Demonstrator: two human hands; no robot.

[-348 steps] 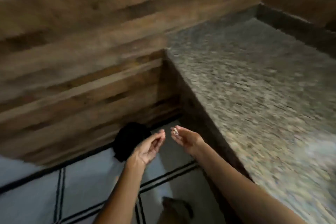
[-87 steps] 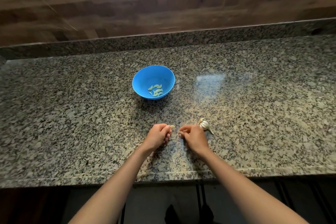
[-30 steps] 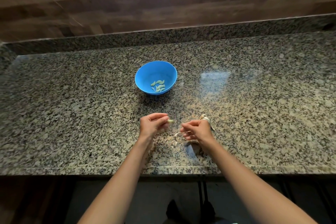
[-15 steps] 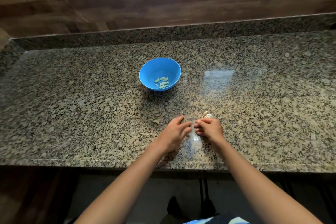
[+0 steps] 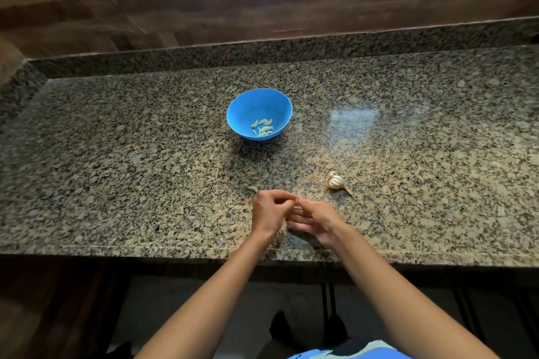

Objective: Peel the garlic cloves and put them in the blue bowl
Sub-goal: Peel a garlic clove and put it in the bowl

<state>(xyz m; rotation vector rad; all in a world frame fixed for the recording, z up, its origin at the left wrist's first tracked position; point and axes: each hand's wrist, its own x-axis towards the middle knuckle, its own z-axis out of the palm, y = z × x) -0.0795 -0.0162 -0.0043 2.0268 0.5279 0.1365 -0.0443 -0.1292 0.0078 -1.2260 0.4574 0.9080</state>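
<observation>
Nearest the front edge of the counter (image 5: 116, 172), the left hand (image 5: 268, 213) and right hand (image 5: 316, 220) are meeting just above the granite, fingertips touching. The left hand's fingers are curling in, with thumb and forefinger closing toward the tip of the right forefinger. The right hand's lower fingers are lying loosely bent and spread. Whether either hand is pinching anything between those tips I cannot tell; any scrap there is too small to make out.

At 11 o'clock from the left hand, just beside its knuckles, a loose clove (image 5: 253, 189) is lying on the stone. At 2 o'clock from the right hand, near but apart, the garlic bulb (image 5: 335, 181) is resting on its side, its stem pointing toward 4 o'clock.

Farther back, at 12 o'clock from the hands and well apart, the blue bowl (image 5: 248, 105) is sitting upright, holding a small heap of peeled cloves (image 5: 262, 128) toward its near side. Beyond it, a wood-patterned wall (image 5: 262, 14) is rising behind the counter.
</observation>
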